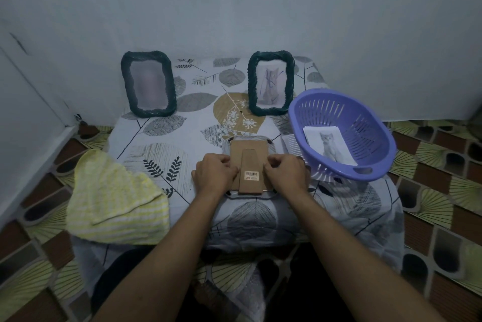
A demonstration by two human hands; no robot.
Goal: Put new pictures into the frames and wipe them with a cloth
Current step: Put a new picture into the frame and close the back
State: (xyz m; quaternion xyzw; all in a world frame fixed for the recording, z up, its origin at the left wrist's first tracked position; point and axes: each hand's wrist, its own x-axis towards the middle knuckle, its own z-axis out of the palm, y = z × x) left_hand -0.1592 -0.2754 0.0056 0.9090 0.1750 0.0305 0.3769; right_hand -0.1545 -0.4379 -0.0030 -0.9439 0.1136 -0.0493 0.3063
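A picture frame lies face down [249, 154] in the middle of the table, its brown cardboard back and stand with a barcode sticker facing up. My left hand [215, 174] grips its left edge with curled fingers. My right hand [285, 171] pinches its right edge. Two dark woven frames stand against the wall: the left frame [148, 84] holds a blurry picture, the right frame [271, 83] holds a cat picture with pen scribbles. A cat picture [330, 145] lies in the purple basket [375, 165]. A yellow striped cloth [117, 199] lies at the table's left edge.
The small table carries a leaf-patterned sheet [182, 139] and stands against a pale wall. Another sheet of paper [288, 143] peeks out beside the basket. Patterned floor [438, 191] surrounds the table.
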